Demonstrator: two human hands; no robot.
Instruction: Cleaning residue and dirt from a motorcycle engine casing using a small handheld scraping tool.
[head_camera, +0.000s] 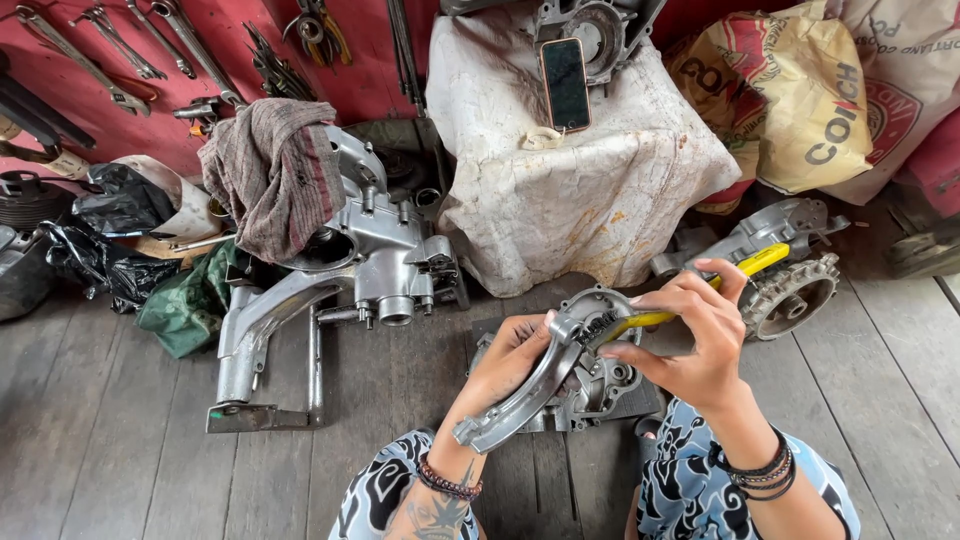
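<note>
Both hands grip: left hand (507, 362) brake shoe (520, 392), right hand (695, 335) brush (690, 295) (plank floor (120, 470))

We are in a small engine repair workshop. On the red wall (60, 90) hang wrenches (120, 45) and pliers (318, 30). On the wooden plank floor (110, 470) stand a bare engine casing (370, 250) under a checked rag (270, 170), another metal casing (780, 270) near the right edge, and sacks (820, 90) at the far right corner.

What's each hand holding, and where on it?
Left hand: curved grey metal part, gripped near its upper end. Right hand: yellow-handled wire brush, held mid-handle, bristles against the part.
</note>
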